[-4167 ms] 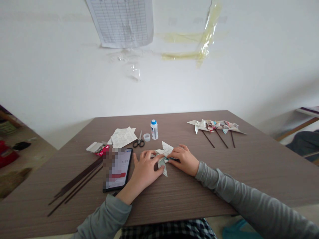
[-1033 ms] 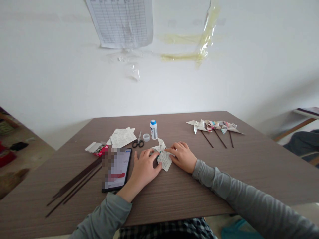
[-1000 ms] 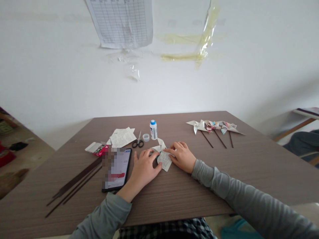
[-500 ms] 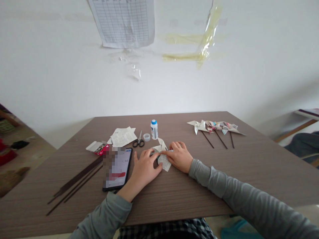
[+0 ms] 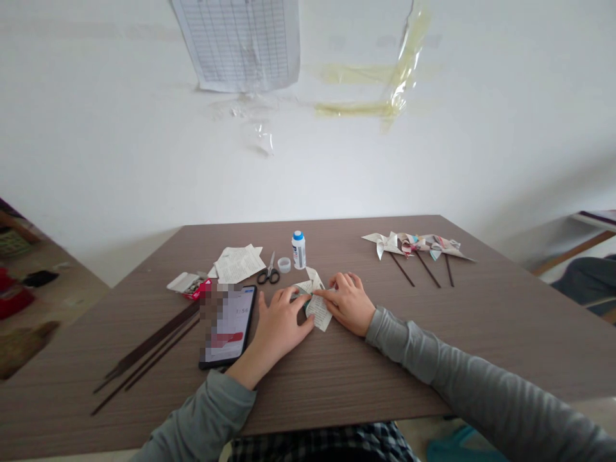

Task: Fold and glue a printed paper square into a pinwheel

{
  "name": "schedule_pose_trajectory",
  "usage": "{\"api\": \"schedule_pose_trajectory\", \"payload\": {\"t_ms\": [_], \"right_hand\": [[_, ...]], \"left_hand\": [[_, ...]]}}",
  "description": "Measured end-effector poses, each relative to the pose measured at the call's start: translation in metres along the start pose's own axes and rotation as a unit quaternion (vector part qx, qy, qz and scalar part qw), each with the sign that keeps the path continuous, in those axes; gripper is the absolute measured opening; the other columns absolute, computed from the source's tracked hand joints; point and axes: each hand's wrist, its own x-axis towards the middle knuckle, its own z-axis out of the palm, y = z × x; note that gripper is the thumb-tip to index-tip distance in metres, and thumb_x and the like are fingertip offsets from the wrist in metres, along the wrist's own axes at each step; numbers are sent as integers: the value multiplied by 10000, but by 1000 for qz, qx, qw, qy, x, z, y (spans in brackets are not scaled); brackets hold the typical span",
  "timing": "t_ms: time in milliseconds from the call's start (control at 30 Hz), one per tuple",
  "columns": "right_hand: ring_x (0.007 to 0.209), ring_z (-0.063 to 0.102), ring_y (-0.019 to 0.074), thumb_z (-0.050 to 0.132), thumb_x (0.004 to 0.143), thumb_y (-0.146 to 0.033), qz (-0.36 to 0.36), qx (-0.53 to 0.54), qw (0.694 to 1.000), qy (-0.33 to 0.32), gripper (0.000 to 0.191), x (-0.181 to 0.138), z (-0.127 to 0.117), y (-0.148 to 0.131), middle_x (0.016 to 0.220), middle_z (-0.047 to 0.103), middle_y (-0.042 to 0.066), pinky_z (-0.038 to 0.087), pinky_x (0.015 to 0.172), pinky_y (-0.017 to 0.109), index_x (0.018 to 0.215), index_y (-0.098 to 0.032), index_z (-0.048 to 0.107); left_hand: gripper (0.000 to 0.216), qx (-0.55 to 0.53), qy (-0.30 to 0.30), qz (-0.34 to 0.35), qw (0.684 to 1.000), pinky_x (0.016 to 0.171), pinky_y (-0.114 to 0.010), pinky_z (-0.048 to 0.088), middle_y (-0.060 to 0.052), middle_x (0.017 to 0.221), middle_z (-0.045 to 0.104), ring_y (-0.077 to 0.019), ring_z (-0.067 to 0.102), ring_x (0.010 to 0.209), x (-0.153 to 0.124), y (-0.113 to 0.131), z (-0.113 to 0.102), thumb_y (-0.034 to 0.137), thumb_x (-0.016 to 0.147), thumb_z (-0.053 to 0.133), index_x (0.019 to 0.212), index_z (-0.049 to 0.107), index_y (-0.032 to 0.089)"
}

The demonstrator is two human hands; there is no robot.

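Note:
A folded paper pinwheel blank of printed sheet lies on the table between my hands, with a pale flap rising at its far side. My left hand presses its fingertips on the paper's near-left edge. My right hand rests just to the right, its index finger reaching over the paper's centre. The hands hide part of the folds. A smartphone with a pixelated area lies just left of my left hand.
Scissors, a white glue bottle, its cap and loose printed paper lie beyond my hands. Dark sticks lie at the left. Several paper pinwheels on sticks lie far right on the brown table.
My right hand has slid slightly left, its index finger now further over the paper's centre. The left hand and the paper stay nearly still, and the view has shifted slightly.

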Motion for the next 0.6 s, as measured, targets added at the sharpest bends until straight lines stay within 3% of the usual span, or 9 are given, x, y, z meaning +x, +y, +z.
{"api": "schedule_pose_trajectory", "payload": {"t_ms": [600], "right_hand": [[1402, 694, 380, 725, 1303, -338, 30, -6, 999, -42, 438, 4, -5, -4, 1512, 780, 170, 447, 1454, 766, 1694, -430, 900]], "left_hand": [[420, -4, 16, 2, 1000, 1519, -950, 405, -143, 1728, 851, -497, 735, 1678, 2, -3, 7, 370, 1112, 889, 1526, 955, 387]]}}
